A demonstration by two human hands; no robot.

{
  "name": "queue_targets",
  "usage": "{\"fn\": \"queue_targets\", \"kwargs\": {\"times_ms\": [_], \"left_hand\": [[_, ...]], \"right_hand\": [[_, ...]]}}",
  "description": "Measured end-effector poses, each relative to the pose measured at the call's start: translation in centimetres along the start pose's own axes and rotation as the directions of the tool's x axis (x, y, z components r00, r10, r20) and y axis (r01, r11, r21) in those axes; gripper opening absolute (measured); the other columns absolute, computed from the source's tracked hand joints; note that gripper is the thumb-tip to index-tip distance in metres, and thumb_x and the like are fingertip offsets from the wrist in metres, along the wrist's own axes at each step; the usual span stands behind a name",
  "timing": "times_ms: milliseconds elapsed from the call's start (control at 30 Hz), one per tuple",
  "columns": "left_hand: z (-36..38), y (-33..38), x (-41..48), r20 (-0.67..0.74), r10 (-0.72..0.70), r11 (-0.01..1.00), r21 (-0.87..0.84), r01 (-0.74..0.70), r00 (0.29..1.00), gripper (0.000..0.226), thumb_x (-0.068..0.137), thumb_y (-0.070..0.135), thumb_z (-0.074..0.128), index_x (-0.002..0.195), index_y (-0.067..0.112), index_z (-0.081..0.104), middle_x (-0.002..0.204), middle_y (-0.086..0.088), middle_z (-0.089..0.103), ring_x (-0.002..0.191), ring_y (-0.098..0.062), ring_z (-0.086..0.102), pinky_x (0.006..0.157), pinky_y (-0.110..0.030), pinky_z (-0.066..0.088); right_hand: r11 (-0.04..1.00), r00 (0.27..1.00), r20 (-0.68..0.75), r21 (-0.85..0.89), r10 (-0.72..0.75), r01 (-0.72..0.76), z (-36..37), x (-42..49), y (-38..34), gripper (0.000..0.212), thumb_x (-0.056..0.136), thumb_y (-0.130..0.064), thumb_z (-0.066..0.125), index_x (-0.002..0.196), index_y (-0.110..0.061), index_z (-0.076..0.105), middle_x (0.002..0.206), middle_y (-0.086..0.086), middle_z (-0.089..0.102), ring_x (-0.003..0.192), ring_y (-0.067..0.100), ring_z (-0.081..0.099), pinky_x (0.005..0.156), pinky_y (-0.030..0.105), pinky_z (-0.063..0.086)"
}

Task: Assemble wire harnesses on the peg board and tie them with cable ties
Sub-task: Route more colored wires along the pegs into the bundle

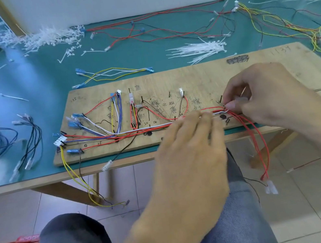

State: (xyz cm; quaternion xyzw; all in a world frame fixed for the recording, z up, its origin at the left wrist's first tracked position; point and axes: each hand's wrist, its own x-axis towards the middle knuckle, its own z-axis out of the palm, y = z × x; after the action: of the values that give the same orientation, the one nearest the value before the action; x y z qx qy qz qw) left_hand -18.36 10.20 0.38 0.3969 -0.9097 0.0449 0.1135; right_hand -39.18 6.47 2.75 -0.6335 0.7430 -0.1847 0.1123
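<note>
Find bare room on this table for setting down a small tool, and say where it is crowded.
Green mat left of the board, between the blue-tipped wires and the dark wires, is bare. So is the board's far strip beyond the right hand. Crowded: the routed wires and tie piles.

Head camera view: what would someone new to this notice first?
Two hands meet at the near edge of the peg board, where the left hand and the right hand pinch a red and white wire bundle strung along the pegs. Behind the board, a heap of white cable ties lies on the green table.
</note>
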Motion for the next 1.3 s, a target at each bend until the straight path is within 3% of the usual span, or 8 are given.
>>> {"fn": "queue_targets", "kwargs": {"times_ms": [133,300,433,500,833,1033,1200,1300], "left_hand": [[2.1,0.6,2.5,0.082,0.032,0.999,0.007,-0.033,0.996,0.070,0.102,0.029,0.051,0.164,0.009,0.025,0.169,-0.007,0.032,0.154,-0.024,0.027,0.128,-0.038,0.014],[3.1,0.3,2.8,0.026,0.006,0.998,-0.058,-0.004,1.000,0.066,0.096,0.029,0.056,0.157,0.008,0.041,0.160,-0.005,0.045,0.146,-0.023,0.035,0.123,-0.036,0.023],[3.2,0.3,2.9,-0.006,0.011,0.997,-0.078,-0.012,1.000,0.061,0.095,0.029,0.055,0.152,0.008,0.050,0.154,-0.003,0.050,0.148,-0.025,0.034,0.128,-0.039,0.020],[3.2,0.3,2.9,-0.003,0.022,0.993,-0.113,-0.022,1.000,0.059,0.095,0.028,0.056,0.151,0.008,0.051,0.152,-0.003,0.052,0.144,-0.023,0.040,0.126,-0.038,0.025],[3.4,-0.2,2.9,0.017,0.065,0.990,-0.127,-0.063,0.998,0.063,0.100,0.027,0.055,0.159,0.010,0.040,0.160,-0.005,0.047,0.151,-0.022,0.037,0.127,-0.038,0.028],[3.1,-0.3,3.1,0.024,0.096,0.990,-0.106,-0.093,0.995,0.061,0.101,0.028,0.052,0.158,0.011,0.038,0.159,-0.004,0.043,0.147,-0.022,0.037,0.125,-0.037,0.028],[3.2,-0.4,3.1,0.045,0.131,0.991,-0.020,-0.131,0.990,0.062,0.102,0.026,0.049,0.159,0.006,0.034,0.159,-0.009,0.041,0.144,-0.027,0.038,0.124,-0.040,0.028],[3.3,-0.6,3.1,0.054,0.137,0.989,0.050,-0.140,0.989,0.062,0.102,0.027,0.047,0.159,0.006,0.036,0.159,-0.009,0.043,0.144,-0.028,0.039,0.123,-0.043,0.027]], "right_hand": [[0.997,0.997,-0.013,-0.009,-0.071,0.071,0.2,0.5,-0.1,0.025,0.082,-0.012,0.087,0.074,-0.031,0.071,0.069,-0.017,0.065,0.072,-0.005,0.059,0.064,0.014,0.040],[0.978,0.977,-0.065,0.026,-0.203,0.205,-0.2,0.6,0.6,0.018,0.077,-0.012,0.092,0.079,-0.023,0.077,0.070,-0.012,0.068,0.066,-0.002,0.061,0.067,0.012,0.042],[0.920,0.920,-0.063,0.027,-0.388,0.390,-0.3,1.4,1.1,0.017,0.077,0.000,0.089,0.080,-0.016,0.082,0.082,-0.005,0.071,0.071,0.012,0.063,0.070,0.037,0.054],[0.909,0.911,-0.065,0.060,-0.408,0.412,-0.4,2.1,1.3,0.016,0.079,0.000,0.088,0.080,-0.015,0.084,0.084,-0.006,0.072,0.071,0.013,0.066,0.068,0.037,0.056],[0.960,0.968,-0.003,0.131,-0.251,0.249,0.5,3.0,2.6,0.003,0.086,-0.022,0.086,0.083,-0.023,0.085,0.080,-0.013,0.072,0.075,0.003,0.066,0.068,0.017,0.051],[0.973,0.973,-0.106,0.085,-0.205,0.214,1.4,1.5,2.6,0.004,0.084,-0.026,0.088,0.084,-0.026,0.084,0.079,-0.010,0.070,0.070,0.007,0.065,0.072,0.033,0.055],[0.985,0.972,-0.206,0.106,-0.111,0.135,2.0,0.6,2.0,0.007,0.082,-0.036,0.085,0.077,-0.033,0.081,0.068,-0.013,0.066,0.066,0.000,0.063,0.062,0.011,0.041],[0.988,0.964,-0.248,0.095,-0.095,0.122,2.3,-0.1,1.4,0.008,0.083,-0.034,0.087,0.080,-0.028,0.083,0.070,-0.007,0.068,0.065,0.006,0.063,0.066,0.032,0.052]]}}
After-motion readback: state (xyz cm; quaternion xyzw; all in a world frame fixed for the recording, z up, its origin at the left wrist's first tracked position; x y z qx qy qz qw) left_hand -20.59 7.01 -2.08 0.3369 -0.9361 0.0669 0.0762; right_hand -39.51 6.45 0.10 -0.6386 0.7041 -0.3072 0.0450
